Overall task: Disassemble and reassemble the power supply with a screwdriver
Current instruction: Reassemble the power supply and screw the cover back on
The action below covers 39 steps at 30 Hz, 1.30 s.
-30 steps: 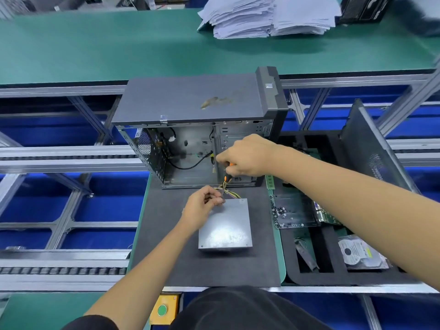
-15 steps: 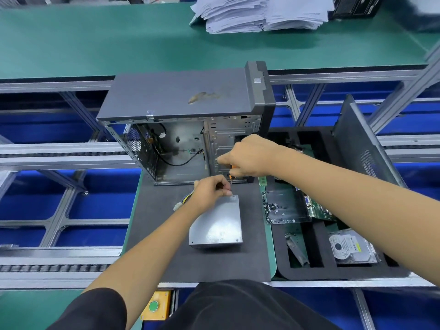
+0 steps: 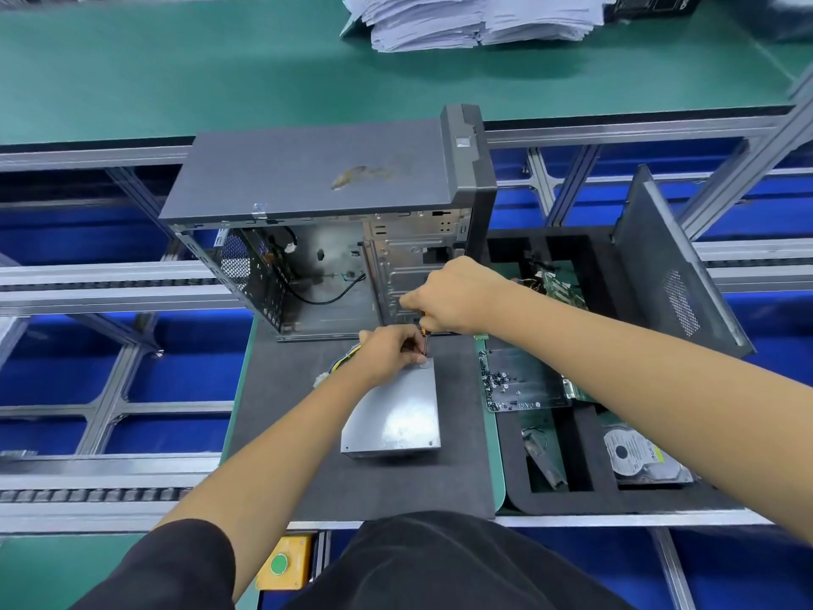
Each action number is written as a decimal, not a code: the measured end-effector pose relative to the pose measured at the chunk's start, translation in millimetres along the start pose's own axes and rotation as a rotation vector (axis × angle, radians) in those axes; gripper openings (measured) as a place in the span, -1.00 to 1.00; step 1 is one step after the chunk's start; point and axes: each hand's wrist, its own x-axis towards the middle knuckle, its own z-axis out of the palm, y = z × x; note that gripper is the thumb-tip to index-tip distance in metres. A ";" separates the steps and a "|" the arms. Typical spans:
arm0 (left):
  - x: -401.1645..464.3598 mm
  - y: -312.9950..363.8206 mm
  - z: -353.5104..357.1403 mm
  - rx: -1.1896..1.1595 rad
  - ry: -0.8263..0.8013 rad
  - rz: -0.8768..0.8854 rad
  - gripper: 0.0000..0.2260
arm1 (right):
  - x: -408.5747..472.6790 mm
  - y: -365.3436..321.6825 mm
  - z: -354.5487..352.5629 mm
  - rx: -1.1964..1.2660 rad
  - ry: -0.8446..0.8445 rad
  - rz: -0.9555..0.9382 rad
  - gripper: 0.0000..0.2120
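Observation:
The silver power supply (image 3: pixel 396 416) lies flat on the dark grey mat (image 3: pixel 308 468), its yellow and black cables (image 3: pixel 341 365) trailing out to the left. My right hand (image 3: pixel 453 297) is shut on an orange-handled screwdriver (image 3: pixel 424 341), held upright with the tip at the supply's far right corner. My left hand (image 3: pixel 389 350) pinches at that same corner beside the screwdriver shaft; what its fingertips hold is hidden.
An open grey computer case (image 3: pixel 316 182) stands right behind the supply. A black foam tray (image 3: pixel 572 499) on the right holds circuit boards, loose screws and a hard drive (image 3: pixel 638 455). A side panel (image 3: pixel 668 266) leans at its right edge. A yellow button box (image 3: pixel 281 567) sits near me.
My left hand has slid right along the supply's far edge to the corner under the screwdriver. My right hand has shifted slightly, keeping the screwdriver upright over that corner.

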 end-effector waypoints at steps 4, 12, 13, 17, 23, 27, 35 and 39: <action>1.5 1.8 4.7 0.026 0.007 0.024 -0.85 | 1.3 -0.9 2.8 -0.026 0.000 -0.021 -0.89; 0.3 3.0 15.6 0.266 0.142 -0.006 -0.92 | 5.6 1.6 13.7 -0.043 0.011 -0.022 -0.88; -0.5 1.3 18.1 0.231 0.149 -0.011 -0.93 | 6.3 1.0 14.6 -0.043 0.009 -0.030 -0.87; -5.9 -3.5 26.2 0.098 0.182 -0.023 -0.92 | 11.4 -3.9 19.4 0.000 0.007 -0.049 -0.90; -6.8 -4.8 27.7 0.163 0.197 -0.026 -0.93 | 15.5 -6.3 18.0 -0.002 0.027 -0.054 -0.85; -8.6 -3.9 28.6 0.081 0.202 -0.057 -0.86 | 16.6 -7.6 15.6 0.002 0.022 -0.068 -0.82; -12.1 -6.8 33.1 0.035 0.264 -0.047 -0.93 | 21.8 -9.9 12.5 0.042 -0.015 -0.025 -0.91; -12.9 -7.7 32.4 0.041 0.266 -0.054 -0.91 | 23.9 -10.0 12.5 0.036 -0.007 -0.016 -0.88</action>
